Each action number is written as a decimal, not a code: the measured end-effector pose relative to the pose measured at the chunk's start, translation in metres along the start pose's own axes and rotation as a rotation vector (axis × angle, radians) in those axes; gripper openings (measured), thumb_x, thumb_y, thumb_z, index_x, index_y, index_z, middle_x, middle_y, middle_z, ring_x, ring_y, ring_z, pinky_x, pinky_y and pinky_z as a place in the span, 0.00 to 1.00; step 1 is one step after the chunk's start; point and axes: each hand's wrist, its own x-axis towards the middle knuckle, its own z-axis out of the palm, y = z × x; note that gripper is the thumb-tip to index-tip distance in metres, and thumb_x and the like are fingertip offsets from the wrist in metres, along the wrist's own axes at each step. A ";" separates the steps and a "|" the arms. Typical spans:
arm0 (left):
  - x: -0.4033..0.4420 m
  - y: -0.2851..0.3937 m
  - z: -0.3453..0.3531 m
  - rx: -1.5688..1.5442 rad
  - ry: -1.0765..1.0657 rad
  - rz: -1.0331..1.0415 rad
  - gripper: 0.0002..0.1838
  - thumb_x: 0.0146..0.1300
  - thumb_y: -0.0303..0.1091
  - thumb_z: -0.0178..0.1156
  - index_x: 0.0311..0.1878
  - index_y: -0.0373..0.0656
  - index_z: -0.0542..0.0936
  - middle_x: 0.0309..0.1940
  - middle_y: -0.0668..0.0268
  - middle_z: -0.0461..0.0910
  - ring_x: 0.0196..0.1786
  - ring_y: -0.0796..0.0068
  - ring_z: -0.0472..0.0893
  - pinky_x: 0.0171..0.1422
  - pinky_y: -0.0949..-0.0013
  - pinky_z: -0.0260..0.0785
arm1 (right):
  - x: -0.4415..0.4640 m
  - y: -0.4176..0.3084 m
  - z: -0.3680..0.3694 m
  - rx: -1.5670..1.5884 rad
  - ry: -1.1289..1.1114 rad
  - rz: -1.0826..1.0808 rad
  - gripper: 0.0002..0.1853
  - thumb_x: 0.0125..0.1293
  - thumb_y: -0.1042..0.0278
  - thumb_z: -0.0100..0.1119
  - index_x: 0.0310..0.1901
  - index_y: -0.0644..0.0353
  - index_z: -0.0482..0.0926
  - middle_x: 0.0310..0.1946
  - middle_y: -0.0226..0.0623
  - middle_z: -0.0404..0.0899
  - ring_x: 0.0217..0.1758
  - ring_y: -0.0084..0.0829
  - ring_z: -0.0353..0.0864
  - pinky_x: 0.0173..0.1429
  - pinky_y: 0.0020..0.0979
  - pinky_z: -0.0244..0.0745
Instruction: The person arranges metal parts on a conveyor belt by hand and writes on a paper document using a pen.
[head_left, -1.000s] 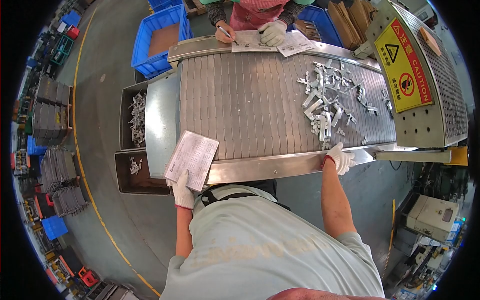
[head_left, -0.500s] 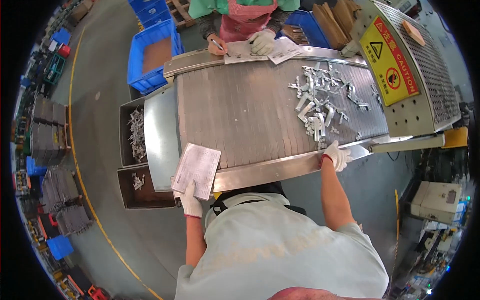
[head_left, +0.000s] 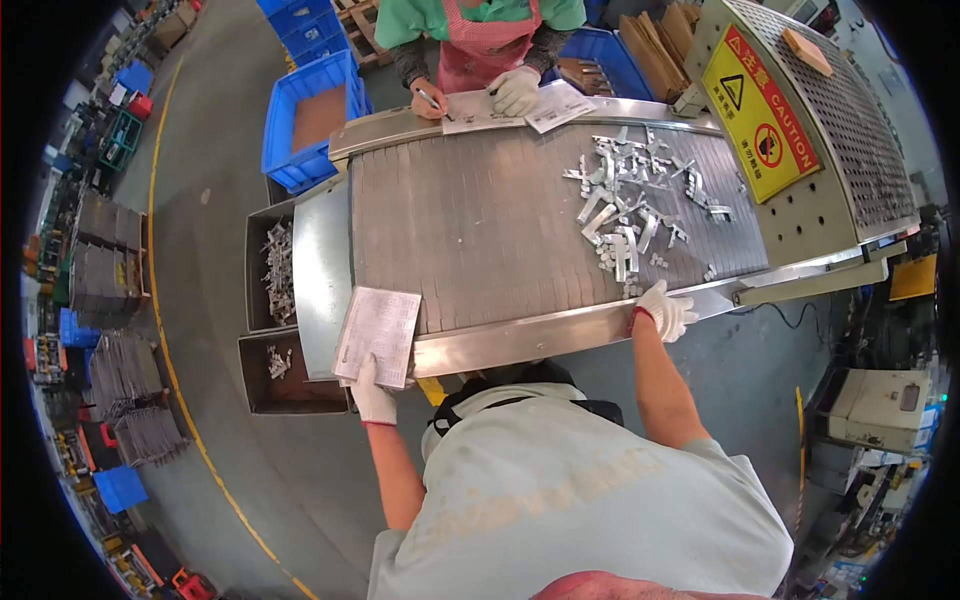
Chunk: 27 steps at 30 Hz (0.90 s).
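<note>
My left hand [head_left: 372, 394], in a white glove, grips the lower edge of a printed paper form [head_left: 378, 335] at the near left corner of the conveyor. The form lies partly over the metal rail and the belt's end. My right hand [head_left: 664, 310], also gloved with a red cuff, rests on the near metal rail [head_left: 520, 342] with its fingers apart. Just beyond it, small silvery metal parts [head_left: 625, 205] lie heaped on the slatted conveyor belt [head_left: 450, 230].
Across the belt, a co-worker in a red apron [head_left: 485, 45] holds a pen over papers [head_left: 485, 112]. A yellow caution sign [head_left: 760, 115] is on the machine housing at right. Dark bins [head_left: 290, 385] with metal parts and a blue crate [head_left: 312, 120] stand at left.
The form has turned slightly and shifted a little left with my left hand. My right hand stays at the rail. The co-worker's pen hand has moved slightly, and the whole view has shifted.
</note>
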 end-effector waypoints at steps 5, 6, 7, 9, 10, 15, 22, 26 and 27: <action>0.002 0.007 -0.012 0.079 -0.107 -0.154 0.33 0.87 0.45 0.63 0.87 0.41 0.70 0.68 0.50 0.89 0.52 0.49 0.97 0.47 0.45 0.94 | 0.000 0.007 -0.016 0.017 -0.072 -0.071 0.47 0.74 0.32 0.71 0.81 0.62 0.74 0.84 0.59 0.70 0.74 0.64 0.85 0.76 0.61 0.82; 0.001 0.007 -0.008 0.100 -0.062 -0.145 0.31 0.87 0.52 0.62 0.83 0.43 0.75 0.62 0.53 0.93 0.48 0.50 0.97 0.43 0.46 0.92 | 0.001 0.010 -0.019 0.029 -0.086 -0.106 0.47 0.74 0.32 0.71 0.81 0.62 0.74 0.86 0.59 0.69 0.74 0.64 0.85 0.77 0.61 0.81; 0.000 0.007 -0.006 0.098 -0.077 -0.182 0.31 0.87 0.54 0.62 0.81 0.44 0.77 0.60 0.54 0.94 0.47 0.52 0.97 0.42 0.48 0.90 | 0.004 0.014 -0.020 0.040 -0.097 -0.140 0.47 0.74 0.32 0.71 0.81 0.62 0.74 0.87 0.59 0.68 0.75 0.64 0.85 0.77 0.61 0.81; 0.006 0.006 -0.013 0.096 -0.110 -0.266 0.30 0.88 0.58 0.60 0.77 0.45 0.81 0.57 0.57 0.95 0.45 0.55 0.96 0.39 0.53 0.87 | 0.015 0.035 -0.006 0.067 -0.070 -0.243 0.48 0.75 0.31 0.71 0.84 0.59 0.74 0.90 0.63 0.65 0.81 0.66 0.80 0.82 0.59 0.79; 0.009 0.002 -0.015 0.086 -0.112 -0.272 0.30 0.88 0.63 0.58 0.73 0.48 0.85 0.51 0.61 0.96 0.42 0.59 0.94 0.37 0.57 0.83 | 0.022 0.047 0.000 0.092 -0.066 -0.310 0.47 0.76 0.33 0.71 0.85 0.58 0.74 0.90 0.64 0.65 0.82 0.67 0.79 0.83 0.58 0.78; 0.003 0.002 0.001 0.036 -0.056 -0.227 0.27 0.88 0.59 0.58 0.72 0.48 0.84 0.52 0.61 0.94 0.44 0.58 0.92 0.43 0.54 0.84 | 0.043 0.076 0.004 0.212 -0.068 -0.521 0.43 0.78 0.40 0.73 0.84 0.58 0.74 0.89 0.67 0.66 0.84 0.70 0.76 0.85 0.57 0.76; 0.011 -0.013 0.018 0.085 0.181 -0.134 0.23 0.89 0.53 0.58 0.74 0.51 0.83 0.59 0.59 0.93 0.49 0.54 0.92 0.51 0.44 0.86 | 0.073 0.088 -0.011 0.277 -0.229 -0.507 0.45 0.76 0.42 0.74 0.86 0.59 0.74 0.92 0.66 0.62 0.85 0.66 0.77 0.85 0.55 0.77; 0.001 -0.032 0.062 0.146 0.473 0.339 0.30 0.86 0.49 0.68 0.76 0.32 0.85 0.66 0.48 0.93 0.60 0.47 0.94 0.64 0.41 0.87 | 0.125 0.094 0.018 0.360 -0.086 -0.282 0.47 0.76 0.44 0.72 0.89 0.63 0.70 0.92 0.66 0.61 0.90 0.64 0.72 0.88 0.51 0.74; -0.009 -0.031 0.077 0.308 0.534 0.422 0.32 0.87 0.50 0.68 0.75 0.28 0.86 0.66 0.45 0.92 0.61 0.46 0.93 0.66 0.43 0.86 | 0.135 0.091 0.019 0.443 -0.107 -0.136 0.47 0.76 0.42 0.72 0.87 0.65 0.71 0.92 0.64 0.63 0.90 0.62 0.72 0.87 0.52 0.75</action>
